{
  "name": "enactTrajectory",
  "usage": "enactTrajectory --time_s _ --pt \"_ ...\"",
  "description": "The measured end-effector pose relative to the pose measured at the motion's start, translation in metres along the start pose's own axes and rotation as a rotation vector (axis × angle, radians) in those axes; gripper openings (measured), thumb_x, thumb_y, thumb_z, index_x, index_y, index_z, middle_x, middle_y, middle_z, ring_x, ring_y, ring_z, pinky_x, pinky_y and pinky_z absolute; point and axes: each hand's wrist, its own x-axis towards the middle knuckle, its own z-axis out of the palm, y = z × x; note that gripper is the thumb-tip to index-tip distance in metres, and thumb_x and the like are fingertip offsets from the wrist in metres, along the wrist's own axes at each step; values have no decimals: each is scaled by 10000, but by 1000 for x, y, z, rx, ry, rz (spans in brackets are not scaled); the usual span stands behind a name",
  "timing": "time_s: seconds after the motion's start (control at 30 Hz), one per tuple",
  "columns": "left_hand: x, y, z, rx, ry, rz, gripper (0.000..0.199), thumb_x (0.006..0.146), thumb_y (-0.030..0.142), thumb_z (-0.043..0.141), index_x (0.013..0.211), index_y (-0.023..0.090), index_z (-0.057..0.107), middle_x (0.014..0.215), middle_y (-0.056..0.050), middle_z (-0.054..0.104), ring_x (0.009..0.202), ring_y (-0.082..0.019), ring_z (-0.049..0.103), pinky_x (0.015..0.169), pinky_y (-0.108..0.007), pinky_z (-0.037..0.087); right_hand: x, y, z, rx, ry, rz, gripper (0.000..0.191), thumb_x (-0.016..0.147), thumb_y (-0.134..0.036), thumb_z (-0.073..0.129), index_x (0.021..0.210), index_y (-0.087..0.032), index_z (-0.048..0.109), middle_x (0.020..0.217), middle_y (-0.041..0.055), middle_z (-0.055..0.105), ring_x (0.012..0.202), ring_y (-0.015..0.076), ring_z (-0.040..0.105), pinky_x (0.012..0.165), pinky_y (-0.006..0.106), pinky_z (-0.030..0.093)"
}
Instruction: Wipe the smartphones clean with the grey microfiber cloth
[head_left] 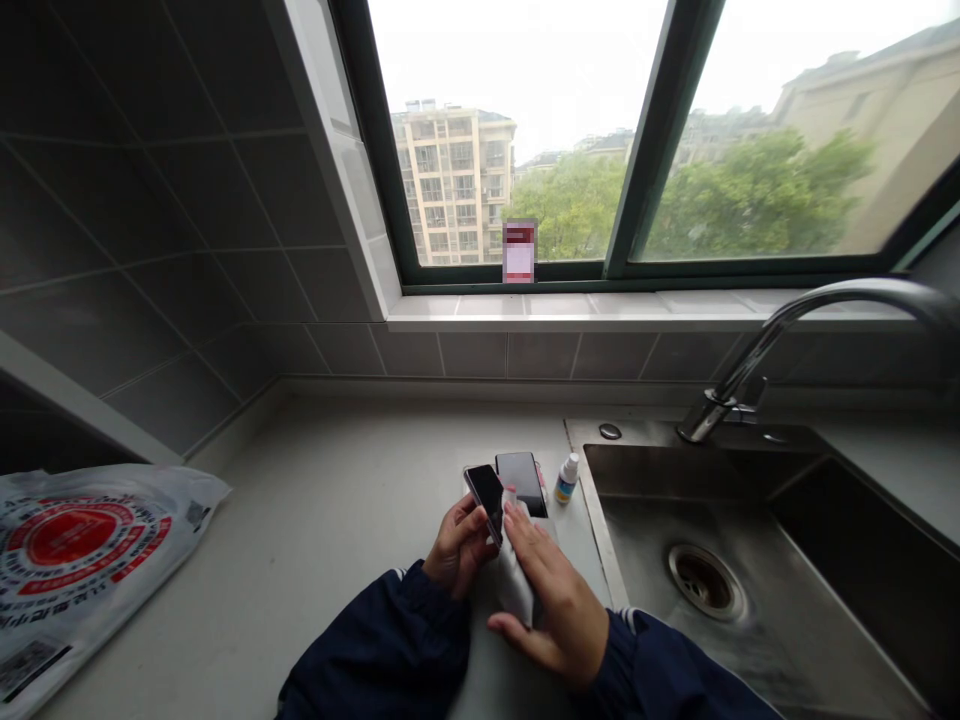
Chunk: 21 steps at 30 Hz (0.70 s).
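Note:
My left hand (459,548) is closed round the lower side of a dark-screened smartphone (484,491), held tilted above the counter. A white cloth (514,585), perhaps a tissue, is under the fingers of my right hand (561,598), pressed against the right edge of the phone. The thumb of that hand grips the cloth's lower end. Just behind lies a second dark-screened device (523,478), flat on the counter and partly hidden by the phone and my right fingers. To its right stands a small white bottle (567,479) with a blue and yellow label.
A steel sink (592,520) with a curved tap (750,365) is to the right. On the left of the pale counter (247,560) lies a white plastic bag (90,560) with red print. A window (525,120) and its sill (465,308) are behind.

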Motion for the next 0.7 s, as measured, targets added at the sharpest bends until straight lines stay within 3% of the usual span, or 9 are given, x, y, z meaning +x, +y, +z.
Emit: enactTrajectory --time_s 0.1,0.23,0.43,0.57,0.63,0.7 --pt "2 5 -3 -49 46 -12 409 873 273 595 1260 141 588 1370 -145 570 1173 -291 594 1030 -434 450 0 2 3 3 78 0 688 896 -160 543 1528 -140 273 1541 149 335 1418 296 336 1112 472 404" --pt "3 9 -4 -122 49 -27 431 893 340 542 1261 119 588 1346 -137 594 1237 -317 551 1070 -463 414 -1 3 0 61 133 -10 691 832 -7 447 1498 -167 354 1512 111 396 1385 255 399 1103 432 433" --pt "4 6 -7 -118 41 -53 425 909 349 532 1259 115 588 1301 -147 625 1250 -325 541 1086 -486 393 -2 3 -5 37 193 -32 665 839 5 448 1474 -188 405 1463 101 469 1342 242 462 1085 406 457" --pt "5 5 -6 -42 87 -18 427 875 403 604 1230 166 598 1338 -136 596 1216 -317 568 1021 -479 462 -4 2 -3 126 219 -1 628 870 -18 420 1475 -183 405 1466 96 467 1331 245 474 1086 397 450" --pt "6 7 -3 -7 95 11 453 842 412 653 1228 186 586 1356 -136 577 1184 -319 591 975 -478 497 -4 2 -4 213 254 51 578 893 -63 448 1454 -201 445 1438 85 505 1302 255 514 1079 398 456" --pt "7 9 -1 17 115 24 482 821 384 688 1249 200 562 1360 -134 568 1155 -297 610 959 -452 510 -3 1 -7 389 294 196 477 906 -148 537 1377 -218 550 1352 73 596 1237 278 579 1053 404 481"
